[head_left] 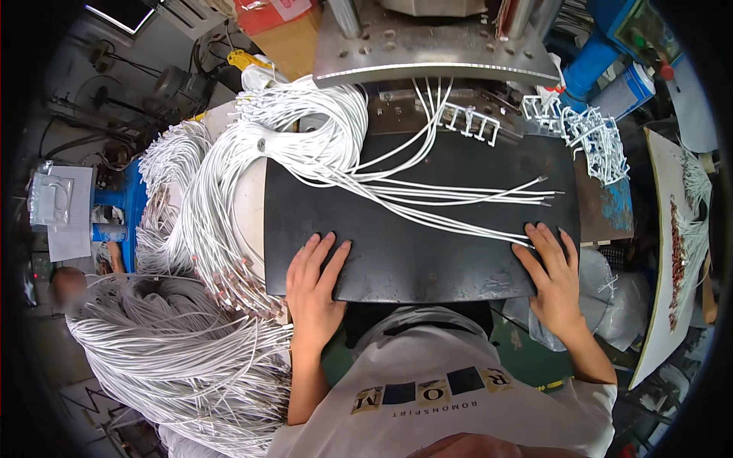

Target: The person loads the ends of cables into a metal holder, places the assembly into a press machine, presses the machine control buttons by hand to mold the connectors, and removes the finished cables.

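Note:
My left hand (314,284) lies flat on the left front part of a black mat (427,267), fingers stretched out and holding nothing. At the mat's right front, my right hand (553,276) rests with its fingers apart. Its fingertips are at the ends of the nearest white cables (466,229); whether they touch them I cannot tell. Several more loose cables fan out to the right across the mat from a thick tied bundle of white cables (286,145). A few others run up to the machine's metal lower block (389,107), where their ends are hidden under a steel plate (435,57).
White plastic sprue frames (469,124) lie by the lower block, with a heap of similar white pieces (595,141) at the right. Large piles of white cables (191,374) fill the left side. A board with cables (657,259) stands far right. Another person's hand (114,258) shows at far left.

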